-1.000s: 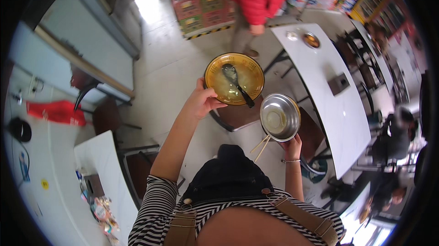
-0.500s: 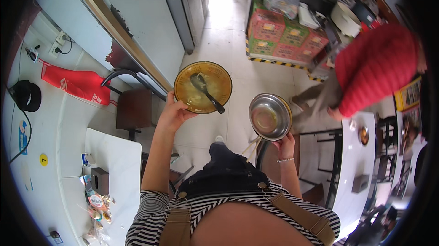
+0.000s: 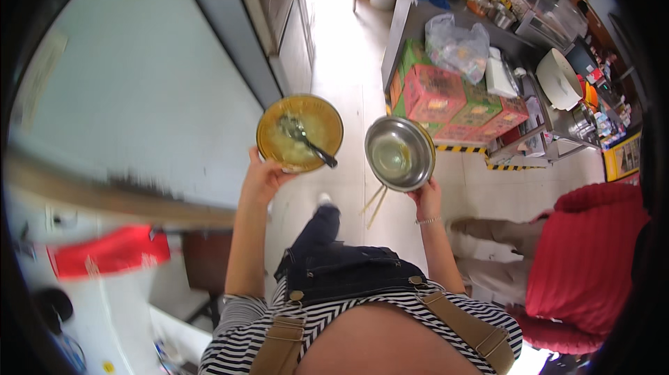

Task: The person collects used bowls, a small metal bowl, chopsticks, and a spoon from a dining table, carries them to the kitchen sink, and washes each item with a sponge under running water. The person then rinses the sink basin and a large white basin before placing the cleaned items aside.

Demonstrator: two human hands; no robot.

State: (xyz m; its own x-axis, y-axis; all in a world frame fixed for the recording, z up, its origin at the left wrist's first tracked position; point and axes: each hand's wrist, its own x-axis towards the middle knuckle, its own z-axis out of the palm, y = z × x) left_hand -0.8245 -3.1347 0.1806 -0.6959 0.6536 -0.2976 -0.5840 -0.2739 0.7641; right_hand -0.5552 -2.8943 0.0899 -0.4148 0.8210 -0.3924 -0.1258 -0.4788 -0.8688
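Yel. bowl [image 3: 270,127] & stl. bowl [image 3: 419,148], 1 ea. hand
L hand [image 3: 265,178] grips 1st, ahead-right of wrist; R hand [image 3: 426,197] grips 2nd, ahead-left

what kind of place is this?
Likely an eatery, perhaps near its kitchen: a yellow bowl with a black spoon, a steel bowl, and a counter with a white pot.

Yellow bowl [image 3: 267,134], seemingly pale broth [image 3: 312,124] inside, black spoon [image 3: 318,152] leaning in it; steel bowl [image 3: 422,143] rightward, chopsticks [image 3: 377,208] jutting below.
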